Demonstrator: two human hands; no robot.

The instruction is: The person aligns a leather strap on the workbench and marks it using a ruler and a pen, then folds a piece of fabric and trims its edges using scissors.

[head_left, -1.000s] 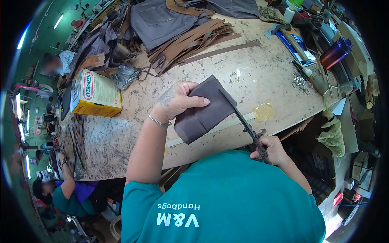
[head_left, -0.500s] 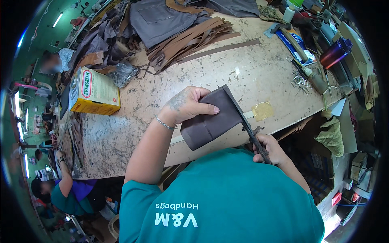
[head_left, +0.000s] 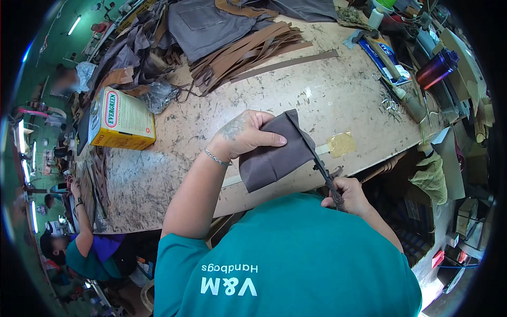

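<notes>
My left hand [head_left: 251, 132] grips a dark brown piece of leather [head_left: 280, 161] by its far left edge, thumb lying on top and the other fingers underneath. Along the leather's right edge lie the blades of dark, worn scissors [head_left: 319, 165], and the leather bends up a little beside them. My right hand [head_left: 349, 196] is closed around the scissors' rough, wrapped-looking handle, close to my body. Where the lower blade runs is hidden by the leather.
Beyond my hands lies a pile of brown leather strips [head_left: 248, 53], with grey material [head_left: 206, 26] behind it. A yellow-and-white can [head_left: 124, 119] stands left. A hammer [head_left: 383, 55], small metal pieces [head_left: 392, 105] and a purple-orange tumbler [head_left: 438, 68] are right. Another person [head_left: 87, 248] works at far left.
The leather has turned slightly, and its right edge now bends up by the blades. The scissors' handle and my right hand have shifted a little to the left.
</notes>
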